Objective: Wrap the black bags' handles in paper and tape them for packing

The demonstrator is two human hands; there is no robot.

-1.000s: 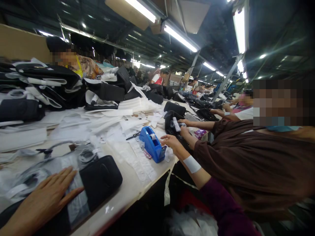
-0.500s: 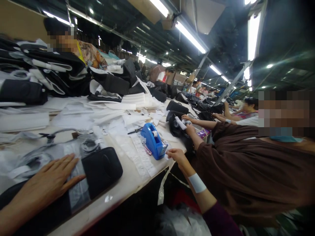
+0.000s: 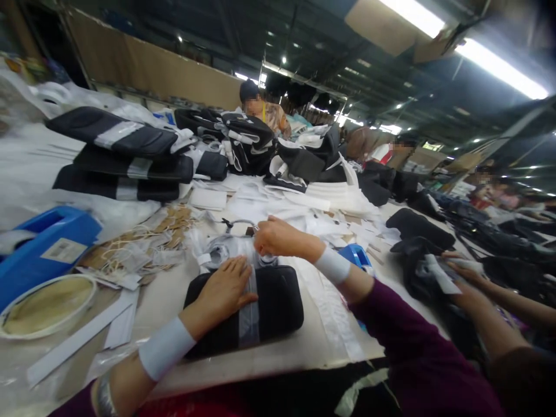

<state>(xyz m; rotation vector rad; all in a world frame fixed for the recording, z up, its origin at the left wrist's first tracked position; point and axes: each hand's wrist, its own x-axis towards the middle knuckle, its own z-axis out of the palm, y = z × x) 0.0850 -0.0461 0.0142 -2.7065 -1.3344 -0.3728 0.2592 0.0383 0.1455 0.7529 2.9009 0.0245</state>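
Note:
A flat black padded piece (image 3: 278, 304) with a grey band across it lies on the table before me. My left hand (image 3: 221, 291) lies flat on it, fingers stretched out. My right hand (image 3: 278, 237) is closed in a pinch at the far edge of the black piece, above crumpled clear plastic (image 3: 221, 252). What its fingers grip is hidden. Both wrists wear white bands, and my right sleeve is purple.
A stack of black padded pieces (image 3: 125, 156) stands at the back left. A blue tape dispenser (image 3: 47, 243) and a tape roll (image 3: 43, 304) sit at the left. White strips (image 3: 321, 202) litter the table. A neighbour's hands (image 3: 456, 278) work on a black item at the right.
The view swung left. My right hand left the small blue tape dispenser and came over to the far edge of the black piece. My left hand stayed flat on it.

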